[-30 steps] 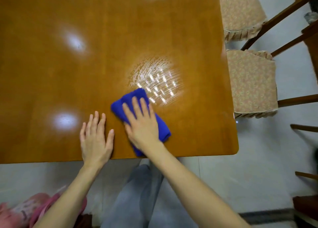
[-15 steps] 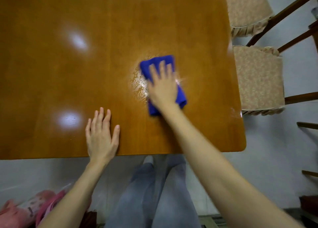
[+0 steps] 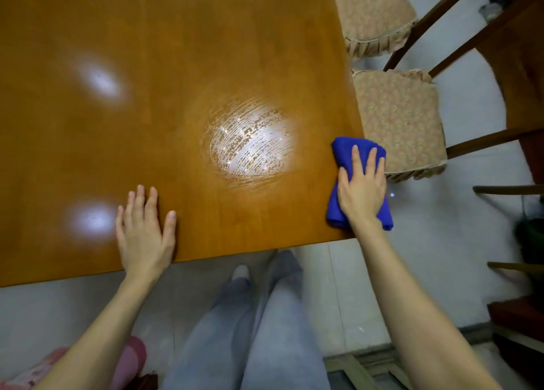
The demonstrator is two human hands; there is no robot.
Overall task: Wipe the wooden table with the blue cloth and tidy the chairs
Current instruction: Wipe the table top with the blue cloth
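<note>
Head view, looking down on the wooden table point(image 3: 176, 66). The blue cloth point(image 3: 343, 154), folded into a pad, lies on the table's right edge near the near-right corner, with part of it overhanging the edge. The right hand point(image 3: 360, 189) lies flat on the cloth, fingers straight and slightly spread, pressing it down. The left hand point(image 3: 144, 236) rests palm-down on the table's near edge, fingers straight, thumb splayed, holding nothing. A streaked wet patch point(image 3: 250, 145) shines on the table top between the two hands, further in from the near edge.

Two chairs stand along the table's right side. The nearer chair's patterned seat cushion point(image 3: 400, 124) sits just beside the table edge, next to the cloth; whether the two touch cannot be told. The farther cushion point(image 3: 374, 13) is partly tucked under the table. Grey-trousered legs point(image 3: 250, 330) stand at the table's near side, and a pink object point(image 3: 129, 357), too blurred to name, lies on the floor below the table's near edge.
</note>
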